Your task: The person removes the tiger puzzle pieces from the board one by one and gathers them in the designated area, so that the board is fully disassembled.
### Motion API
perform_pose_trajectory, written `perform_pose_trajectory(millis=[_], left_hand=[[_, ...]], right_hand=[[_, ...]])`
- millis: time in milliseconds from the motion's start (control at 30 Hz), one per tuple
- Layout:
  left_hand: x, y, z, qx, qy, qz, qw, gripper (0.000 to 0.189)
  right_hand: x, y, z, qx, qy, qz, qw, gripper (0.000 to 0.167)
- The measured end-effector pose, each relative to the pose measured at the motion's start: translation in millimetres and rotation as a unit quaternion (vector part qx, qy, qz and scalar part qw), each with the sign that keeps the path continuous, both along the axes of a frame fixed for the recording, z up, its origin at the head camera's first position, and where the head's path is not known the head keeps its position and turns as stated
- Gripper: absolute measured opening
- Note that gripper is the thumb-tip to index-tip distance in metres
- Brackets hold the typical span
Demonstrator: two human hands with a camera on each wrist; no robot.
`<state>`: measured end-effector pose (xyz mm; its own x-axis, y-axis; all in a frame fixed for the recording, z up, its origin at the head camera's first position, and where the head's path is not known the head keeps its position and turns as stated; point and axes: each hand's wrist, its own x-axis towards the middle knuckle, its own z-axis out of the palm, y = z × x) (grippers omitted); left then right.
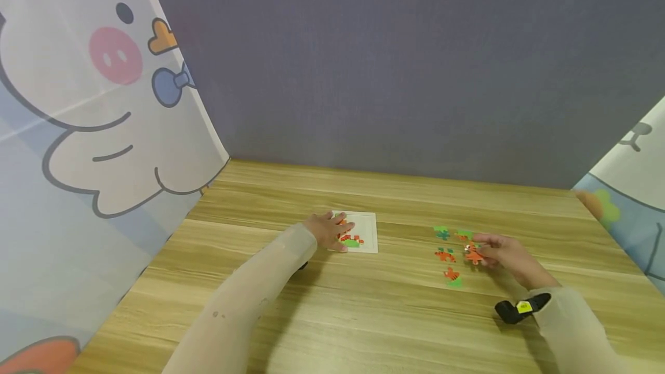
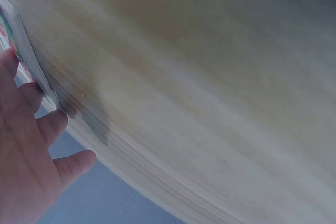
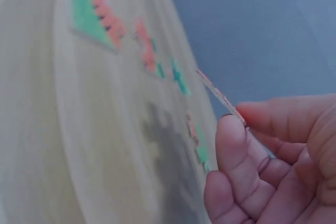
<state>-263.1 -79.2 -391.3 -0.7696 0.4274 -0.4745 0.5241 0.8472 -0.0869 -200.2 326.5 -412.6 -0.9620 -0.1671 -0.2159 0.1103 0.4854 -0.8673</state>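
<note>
My right hand (image 1: 500, 255) pinches an orange puzzle piece (image 1: 473, 253) with a printed eye between thumb and fingers. In the right wrist view that piece (image 3: 220, 96) appears edge-on, raised over the table, its shadow below. Spread fingers of my left hand (image 1: 328, 231) rest on the left side of a white puzzle tray (image 1: 370, 229). Inside the tray lie joined orange and green pieces (image 1: 352, 241), partly hidden by the fingers. In the left wrist view, the left hand (image 2: 31, 145) has its fingertips at the tray's edge (image 2: 34, 61).
Several loose pieces lie near the right hand: a green one (image 1: 442, 232), an orange-green one (image 1: 464, 235), an orange striped one (image 1: 445, 255) and a green-cornered one (image 1: 453, 278). A grey panel (image 1: 395, 74) rises behind the wooden table (image 1: 363, 316).
</note>
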Motion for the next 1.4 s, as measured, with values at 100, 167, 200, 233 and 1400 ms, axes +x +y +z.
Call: perform_pose_trajectory(millis=[100, 167, 200, 233, 1400], left_hand=[[-0.2, -0.6, -0.4, -0.002, 0.001, -0.002, 1.0, 0.073], [-0.6, -0.8, -1.6, -0.003, 0.002, -0.001, 1.0, 0.073], [-0.9, -0.8, -2.2, -0.002, 0.001, 0.0, 1.0, 0.073], [-1.1, -0.8, -2.7, -0.002, 0.0, 0.0, 1.0, 0.073], [-2.7, 0.8, -1.9, 0.0, -0.011, 0.015, 0.9998, 0.075]], right_hand=[[-0.7, -0.9, 0.2, -0.018, -0.011, -0.006, 0.9998, 0.047], [-1.5, -1.3, -0.5, -0.025, -0.016, -0.007, 0.9995, 0.046], [-1.7, -1.2, -0.8, -0.026, -0.019, -0.008, 0.9995, 0.045], [-1.9, -1.1, -1.2, -0.027, -0.022, -0.008, 0.9994, 0.044], [-9.6, 4.6, -2.6, 0.013, -0.061, 0.0, 0.9981, 0.043]])
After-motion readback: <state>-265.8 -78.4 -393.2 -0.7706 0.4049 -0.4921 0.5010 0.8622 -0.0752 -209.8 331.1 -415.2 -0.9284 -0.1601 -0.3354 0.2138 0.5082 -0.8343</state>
